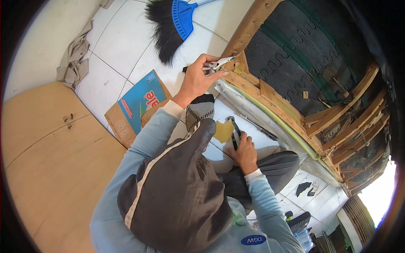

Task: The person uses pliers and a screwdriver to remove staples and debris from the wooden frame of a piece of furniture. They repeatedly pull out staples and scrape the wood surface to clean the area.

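My left hand (195, 80) grips a torn white edge of covering (217, 64) at the corner of an upturned upholstered wooden frame (270, 95) with zigzag springs. My right hand (245, 154) is closed round a dark-handled metal tool (234, 133), low over the tiles beside a ragged piece of yellow foam (222, 131). The tool's exact kind is unclear. Pale padding (238, 103) runs along the lower rail of the frame, to the right of my left hand. A dark patterned sock or shoe (199, 107) shows between my hands, beside my dark-trousered knees.
A broom head (177, 23) lies at the top. A cardboard piece (141, 101) and a large tan board (50, 160) are at left, with crumpled beige cloth (74, 55) by the wall. Dark scraps (303, 189) and a water bottle (303, 238) are at lower right.
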A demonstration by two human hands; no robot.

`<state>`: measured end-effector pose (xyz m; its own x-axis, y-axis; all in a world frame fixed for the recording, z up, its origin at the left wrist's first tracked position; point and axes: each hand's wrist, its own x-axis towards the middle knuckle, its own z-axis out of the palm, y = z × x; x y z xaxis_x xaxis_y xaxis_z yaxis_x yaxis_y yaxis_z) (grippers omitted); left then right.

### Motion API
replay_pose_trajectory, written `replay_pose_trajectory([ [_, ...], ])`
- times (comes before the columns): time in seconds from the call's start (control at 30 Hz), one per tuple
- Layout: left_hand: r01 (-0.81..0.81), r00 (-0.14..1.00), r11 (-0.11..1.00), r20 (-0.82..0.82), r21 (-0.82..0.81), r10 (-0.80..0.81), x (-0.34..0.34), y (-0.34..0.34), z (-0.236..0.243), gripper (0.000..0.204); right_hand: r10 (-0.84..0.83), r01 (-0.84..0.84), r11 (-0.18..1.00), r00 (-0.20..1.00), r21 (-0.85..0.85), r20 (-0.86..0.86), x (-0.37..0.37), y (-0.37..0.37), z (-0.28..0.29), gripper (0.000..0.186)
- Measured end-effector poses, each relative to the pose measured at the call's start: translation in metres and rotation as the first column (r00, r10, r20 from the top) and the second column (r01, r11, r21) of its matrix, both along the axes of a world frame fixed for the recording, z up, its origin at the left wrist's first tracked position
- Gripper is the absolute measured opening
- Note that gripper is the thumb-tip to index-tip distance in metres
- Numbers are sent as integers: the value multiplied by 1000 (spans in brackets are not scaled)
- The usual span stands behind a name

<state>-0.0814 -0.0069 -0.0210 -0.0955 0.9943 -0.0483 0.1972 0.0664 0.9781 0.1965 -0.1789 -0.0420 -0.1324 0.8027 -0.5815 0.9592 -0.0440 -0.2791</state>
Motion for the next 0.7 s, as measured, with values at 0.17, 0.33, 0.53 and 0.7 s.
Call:
replay_pose_trajectory([
  [0.17,15,996,999,93,-36,-11,-4,0,-10,48,-40,40,999,982,1,-187,13,-8,-23,75],
  [0.33,43,976,997,216,-71,-27,-9,-9,-13,43,-359,137,856,852,-499,-381,19,29,58,49],
  [0.53,-156,979,988,-129,20,157,7,-42,16,36,-688,102,640,519,-762,-508,-21,78,147,42],
  [0.7,415,761,729,647,-544,50,4,-60,40,55,-888,15,392,266,-920,-374,-50,117,163,60],
])
